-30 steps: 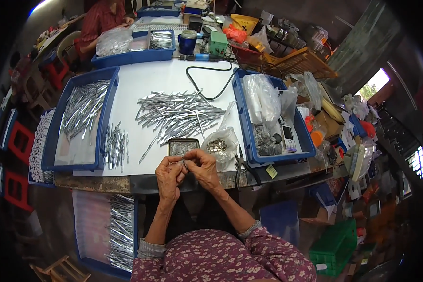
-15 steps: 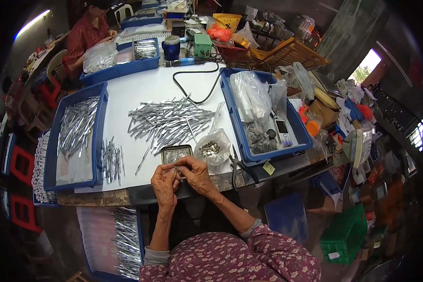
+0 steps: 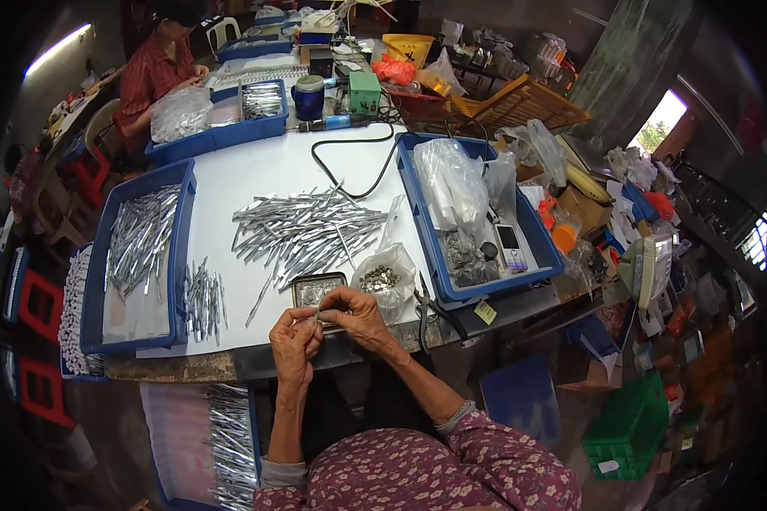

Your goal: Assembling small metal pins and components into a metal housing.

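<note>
At the table's front edge my left hand (image 3: pixel 295 342) and my right hand (image 3: pixel 358 320) meet, fingertips pinched together. A small piece shows between them, too small to make out. Just beyond lies a shallow metal tin (image 3: pixel 309 292) with small clear or silvery bits in it, partly covered by my fingers. Beside my right hand, a clear plastic bag (image 3: pixel 398 271) stands open around small brassy round parts (image 3: pixel 378 278). Farther back spreads a loose pile of thin silvery metal strips (image 3: pixel 307 228). A pair of pliers (image 3: pixel 435 313) with dark handles rests right of the bag.
Blue trays flank the table: one with strips (image 3: pixel 187 247) at left, one with plastic bags and a handheld device (image 3: pixel 509 243) at right. A smaller bunch of strips (image 3: pixel 204 298) lies left. A black cable (image 3: pixel 320 157) loops behind. Another person (image 3: pixel 158 72) sits at far left.
Both hands stay pinched together, shifted slightly down and left in the picture. The whole view has tilted a little. Nothing on the table has visibly been moved.
</note>
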